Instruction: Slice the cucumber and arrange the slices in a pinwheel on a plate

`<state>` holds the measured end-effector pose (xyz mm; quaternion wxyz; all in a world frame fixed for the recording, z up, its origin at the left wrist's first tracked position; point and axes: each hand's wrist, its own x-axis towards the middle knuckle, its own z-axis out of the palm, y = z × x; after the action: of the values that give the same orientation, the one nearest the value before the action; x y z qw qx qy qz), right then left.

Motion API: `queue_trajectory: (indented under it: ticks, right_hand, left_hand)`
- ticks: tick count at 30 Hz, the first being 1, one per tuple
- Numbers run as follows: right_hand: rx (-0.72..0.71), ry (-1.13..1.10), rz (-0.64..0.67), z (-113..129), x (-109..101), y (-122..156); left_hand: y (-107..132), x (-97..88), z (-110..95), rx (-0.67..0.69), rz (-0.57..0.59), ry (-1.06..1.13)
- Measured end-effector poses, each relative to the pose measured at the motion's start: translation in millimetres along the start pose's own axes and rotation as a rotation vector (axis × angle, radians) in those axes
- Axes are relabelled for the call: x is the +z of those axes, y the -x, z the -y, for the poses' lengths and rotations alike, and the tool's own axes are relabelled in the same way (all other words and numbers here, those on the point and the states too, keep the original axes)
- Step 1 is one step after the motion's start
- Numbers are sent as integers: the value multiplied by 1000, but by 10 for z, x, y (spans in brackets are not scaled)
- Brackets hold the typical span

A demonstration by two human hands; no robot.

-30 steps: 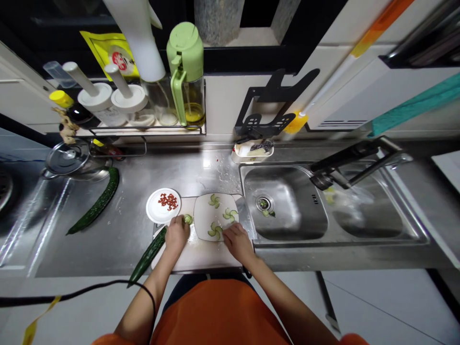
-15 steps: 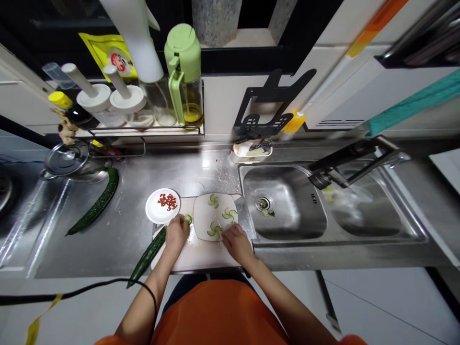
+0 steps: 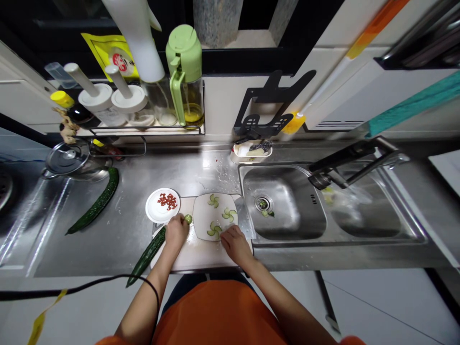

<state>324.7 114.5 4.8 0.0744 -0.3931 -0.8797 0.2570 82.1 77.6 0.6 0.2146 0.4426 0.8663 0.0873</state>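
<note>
My left hand (image 3: 177, 231) is closed at the left side of the cutting board (image 3: 194, 258), its fingertips on a small cucumber piece (image 3: 188, 219). A white plate (image 3: 201, 218) on the board carries three pinwheels of cucumber slices (image 3: 214, 230). By the plate's lower right edge, my right hand (image 3: 236, 245) has its fingers drawn together beside the nearest pinwheel; whatever they pinch is hidden. A cut cucumber (image 3: 146, 257) lies under my left wrist, over the board's left edge. Partly behind the plate's right side shows a wide knife blade (image 3: 246, 218).
A small white plate of chopped red bits (image 3: 154, 207) stands left of the board. Another whole cucumber (image 3: 97, 206) lies farther left, near a lidded pot (image 3: 68, 158). To the right is a double sink (image 3: 287, 191) with a black faucet (image 3: 338, 165). A black cable (image 3: 72, 290) crosses my left forearm.
My right hand has shifted very slightly left and down at the plate's edge. My left hand and the cucumber slices look almost the same.
</note>
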Motion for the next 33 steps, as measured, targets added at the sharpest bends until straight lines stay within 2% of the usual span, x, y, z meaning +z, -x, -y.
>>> queue_trajectory:
  ticks: [6, 10, 16, 20, 23, 29, 33]
  right_hand:
    - [4, -2, 9, -12, -3, 5]
    - [-1, -18, -8, -10, 20, -16]
    - [5, -103, -61, 76, 60, -189]
    - [2, -249, -116, 163, 89, -402]
    - [73, -396, -139, 232, 105, -557]
    - [229, -675, 35, 322, 83, -712]
    - [288, -753, 43, 334, 39, -706]
  left_hand:
    - [20, -4, 8, 37, -54, 73]
    - [29, -11, 74, 32, -57, 238]
    - [35, -49, 123, 55, 32, 536]
    - [55, -95, 21, 76, 122, 753]
    - [79, -134, -73, 56, 226, 876]
    - [128, -164, -159, 35, 382, 1000]
    - [137, -119, -134, -6, 407, 1039]
